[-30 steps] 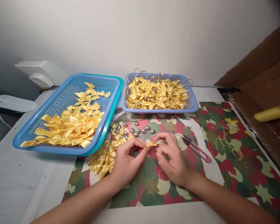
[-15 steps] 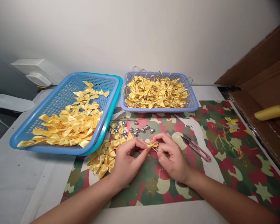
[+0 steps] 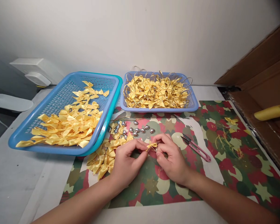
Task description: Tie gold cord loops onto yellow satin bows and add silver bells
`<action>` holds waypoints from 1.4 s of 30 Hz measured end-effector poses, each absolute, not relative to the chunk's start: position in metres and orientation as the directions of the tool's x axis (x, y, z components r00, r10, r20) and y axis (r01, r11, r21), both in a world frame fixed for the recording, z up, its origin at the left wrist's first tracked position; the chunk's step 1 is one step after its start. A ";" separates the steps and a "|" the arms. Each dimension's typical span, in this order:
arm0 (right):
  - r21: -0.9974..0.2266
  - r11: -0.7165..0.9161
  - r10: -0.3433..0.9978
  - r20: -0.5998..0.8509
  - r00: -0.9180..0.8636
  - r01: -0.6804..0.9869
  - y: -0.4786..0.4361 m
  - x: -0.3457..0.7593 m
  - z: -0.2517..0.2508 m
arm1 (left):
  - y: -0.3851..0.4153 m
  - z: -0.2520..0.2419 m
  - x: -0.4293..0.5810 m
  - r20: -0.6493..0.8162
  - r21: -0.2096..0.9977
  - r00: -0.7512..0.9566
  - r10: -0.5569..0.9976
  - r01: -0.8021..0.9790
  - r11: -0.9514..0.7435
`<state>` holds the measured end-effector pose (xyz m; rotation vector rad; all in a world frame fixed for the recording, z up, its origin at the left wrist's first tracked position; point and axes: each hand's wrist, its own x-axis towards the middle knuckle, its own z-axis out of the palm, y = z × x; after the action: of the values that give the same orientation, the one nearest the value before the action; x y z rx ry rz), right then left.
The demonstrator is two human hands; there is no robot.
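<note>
Over the patterned sheet [image 3: 151,186], my left hand [image 3: 129,158] pinches one side of a small yellow bow [image 3: 152,145] between thumb and forefinger. My right hand [image 3: 171,157] has its fingers closed at the bow's other side, with a small silver bell [image 3: 156,149] partly showing by the fingertips. Several loose silver bells [image 3: 142,130] lie just beyond the hands. A pile of yellow bows [image 3: 104,158] rests beside my left hand. Thread snips [image 3: 196,147] with a pink handle lie to the right of my right hand.
A blue basket [image 3: 53,105] of yellow bows stands at the left, on a teal one. A second basket [image 3: 160,109] at the back holds bows with golden cords. Thread scraps [image 3: 230,144] lie on the right, near a cardboard box [image 3: 266,90] with a yellow rod [image 3: 272,112].
Both hands stay almost in place around the bow. The right fingers have shifted slightly, and the silver bell shows a little more clearly beside them.
</note>
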<state>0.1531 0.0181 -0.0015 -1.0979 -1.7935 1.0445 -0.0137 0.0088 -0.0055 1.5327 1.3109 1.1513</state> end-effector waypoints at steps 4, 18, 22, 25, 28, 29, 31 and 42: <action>-0.897 0.306 0.923 0.196 -0.332 0.318 0.017 0.152 -0.001 | 0.008 -0.006 -0.014 0.168 0.941 0.049 0.984 0.289 -0.175; -0.874 0.328 0.913 0.196 -0.358 0.359 0.012 0.153 -0.003 | 0.007 -0.005 -0.015 0.316 0.870 0.113 0.942 0.362 -0.335; -0.860 0.362 0.905 0.232 -0.356 0.360 0.011 0.152 -0.003 | 0.007 -0.003 -0.015 0.410 0.816 0.169 0.896 0.372 -0.444; -0.841 0.389 0.904 0.269 -0.333 0.377 0.011 0.151 -0.004 | 0.006 -0.004 -0.014 0.437 0.805 0.154 0.886 0.373 -0.462; -0.810 0.428 0.896 0.320 -0.309 0.401 0.012 0.150 -0.004 | 0.006 -0.006 -0.014 0.434 0.816 0.125 0.892 0.365 -0.448; -0.800 0.443 0.890 0.337 -0.307 0.406 0.012 0.149 -0.004 | 0.006 -0.006 -0.014 0.438 0.815 0.123 0.890 0.364 -0.451; -0.778 0.473 0.877 0.369 -0.308 0.414 0.012 0.149 -0.004 | 0.006 -0.006 -0.013 0.456 0.806 0.127 0.881 0.362 -0.469; -0.754 0.489 0.868 0.367 -0.335 0.439 0.007 0.149 -0.007 | 0.004 -0.006 -0.012 0.520 0.752 0.193 0.832 0.357 -0.554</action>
<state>0.1491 0.0070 -0.0072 -1.0787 -1.9555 0.6987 -0.0115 0.0044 -0.0062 2.0042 1.1079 1.3361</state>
